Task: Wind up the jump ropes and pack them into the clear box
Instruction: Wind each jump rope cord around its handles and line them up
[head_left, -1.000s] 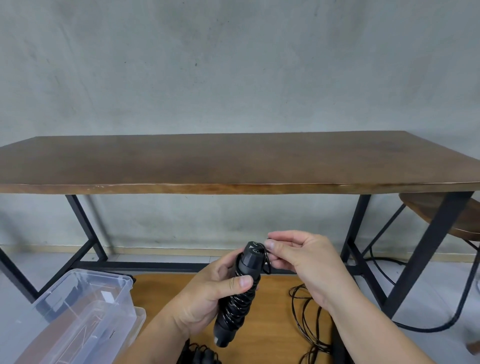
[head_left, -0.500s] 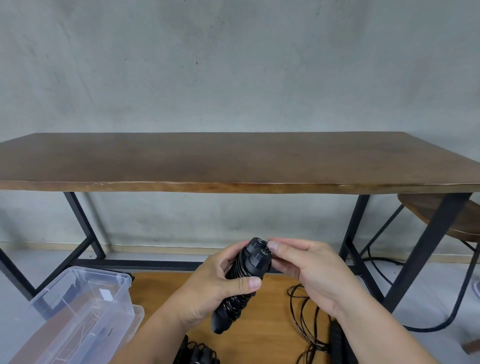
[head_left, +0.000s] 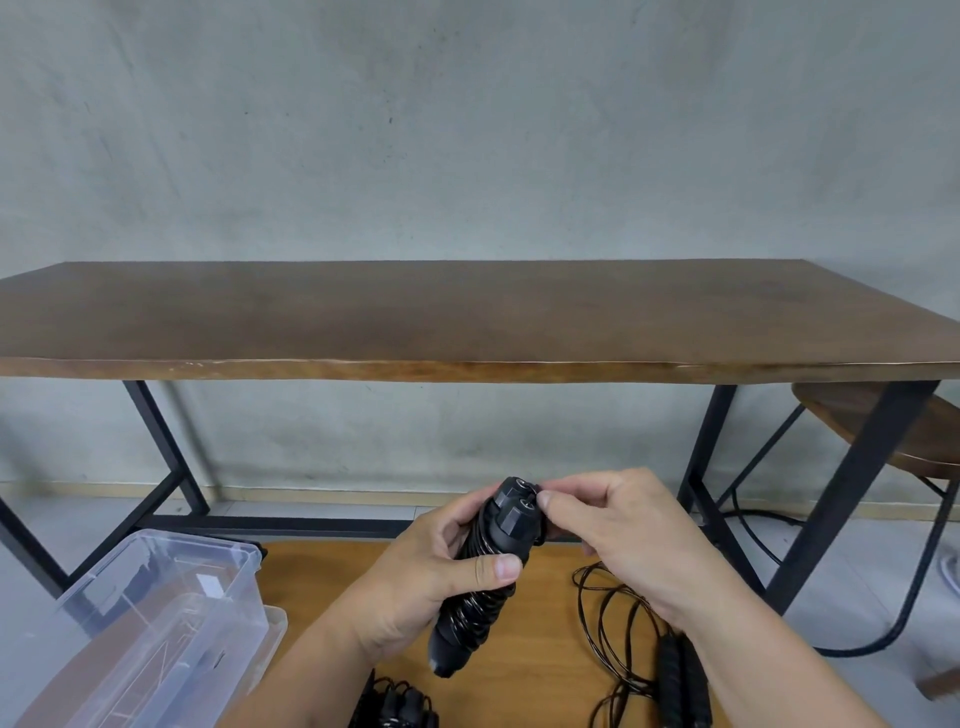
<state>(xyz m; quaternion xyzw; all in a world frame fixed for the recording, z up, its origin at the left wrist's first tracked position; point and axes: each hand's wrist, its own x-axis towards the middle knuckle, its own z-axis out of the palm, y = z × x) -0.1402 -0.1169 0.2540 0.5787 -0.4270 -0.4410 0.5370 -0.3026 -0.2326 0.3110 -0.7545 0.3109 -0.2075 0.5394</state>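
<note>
A clear box (head_left: 156, 618) is seen at the lower left, lying on the light wooden counter (head_left: 550, 639), open and tilted toward the viewer, with its lid (head_left: 272, 626) showing just beside its right edge. Nothing can be made out inside it for certain. Near the bottom edge, between the two forearms, a wound bundle of black rope (head_left: 397, 704) is partly seen on the counter. Above it, a pair of black jump rope handles (head_left: 485, 577) with cord wound round them is held upright and slightly tilted in the air, well apart from the box. The left hand (head_left: 415, 582) is curled round the middle of the handles, the thumb laid across the front, so its grip is clamped on them. The right hand (head_left: 618, 535) is placed at the top ends of the handles, where the cord end is pinched between thumb and forefinger, so its grip is closed on the cord. To the right, a loose black rope (head_left: 605, 623) is spread in loops on the counter, with its two handles (head_left: 683, 680) lying side by side under the right forearm. Behind, a dark wooden table (head_left: 467, 317) on black legs is set against a grey wall, and a stool (head_left: 878, 421) is seen at the far right
</note>
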